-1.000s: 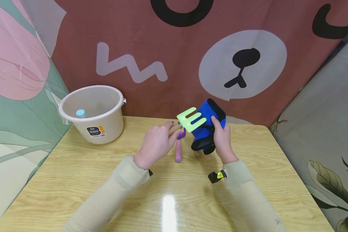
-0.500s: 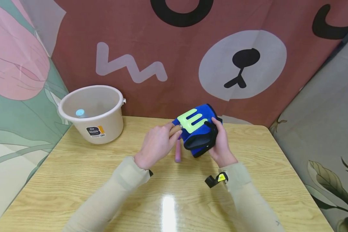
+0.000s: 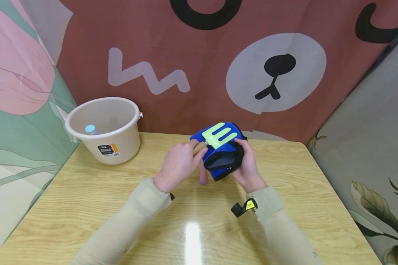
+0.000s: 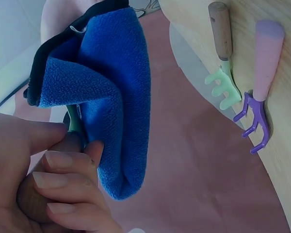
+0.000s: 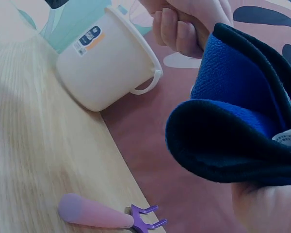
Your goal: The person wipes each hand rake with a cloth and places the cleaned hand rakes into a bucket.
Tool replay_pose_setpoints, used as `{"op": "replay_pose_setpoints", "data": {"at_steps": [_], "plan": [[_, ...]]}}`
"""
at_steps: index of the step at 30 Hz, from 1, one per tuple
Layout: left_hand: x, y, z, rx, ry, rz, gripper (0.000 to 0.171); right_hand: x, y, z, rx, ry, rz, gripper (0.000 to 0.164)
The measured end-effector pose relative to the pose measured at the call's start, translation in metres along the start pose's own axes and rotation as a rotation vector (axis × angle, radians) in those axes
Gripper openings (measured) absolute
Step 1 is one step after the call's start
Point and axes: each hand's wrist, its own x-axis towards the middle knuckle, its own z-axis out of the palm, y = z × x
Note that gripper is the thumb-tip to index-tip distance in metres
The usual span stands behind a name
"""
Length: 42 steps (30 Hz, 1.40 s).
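My left hand (image 3: 179, 162) grips the wooden handle of a small hand fork with a light green head (image 3: 217, 140). A blue cloth (image 3: 223, 151) with black edging lies folded behind and under the tines. My right hand (image 3: 250, 169) holds this cloth from its right side, thumb on top near the tine tips. In the left wrist view the folded cloth (image 4: 131, 87) hides most of the fork head; only the green neck shows. The cloth's open fold and a white tag (image 5: 287, 138) show in the right wrist view.
Below the cloth, a small rake with a pink handle (image 3: 202, 176) and purple tines (image 4: 258, 124) lies on the wooden table (image 3: 159, 228). Another rake with a wooden handle (image 4: 221, 31) and green tines lies beside it. A beige bucket (image 3: 119, 143) holding a blue-topped item (image 3: 90, 129) stands at back left.
My right hand has moved left and slightly down with the cloth, bringing it behind and around the fork head. My left hand and the fork have stayed nearly still.
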Motion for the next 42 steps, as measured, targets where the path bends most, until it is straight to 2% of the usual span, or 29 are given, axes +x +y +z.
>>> {"op": "replay_pose_setpoints", "data": {"at_steps": [8,16,27,34,38,42], "plan": [[0.001,0.001,0.000,0.039,0.022,0.041,0.030,-0.005,0.008,0.003,-0.151,-0.062,0.046,0.059],[0.001,-0.001,0.001,0.039,0.032,0.055,0.030,-0.007,0.013,0.006,-0.164,-0.117,0.064,0.045],[0.001,0.001,0.000,0.053,-0.002,0.034,0.035,-0.008,0.021,0.007,-0.230,-0.240,0.111,0.046],[0.001,0.003,-0.001,0.029,-0.033,0.004,0.037,-0.009,0.021,0.009,-0.249,-0.236,0.162,0.043],[0.000,0.002,0.000,0.040,-0.036,0.019,0.037,-0.010,0.021,0.009,-0.246,-0.219,0.165,0.038],[-0.001,0.002,0.001,0.060,-0.044,0.040,0.036,-0.010,0.020,0.008,-0.254,-0.186,0.175,0.039]]}}
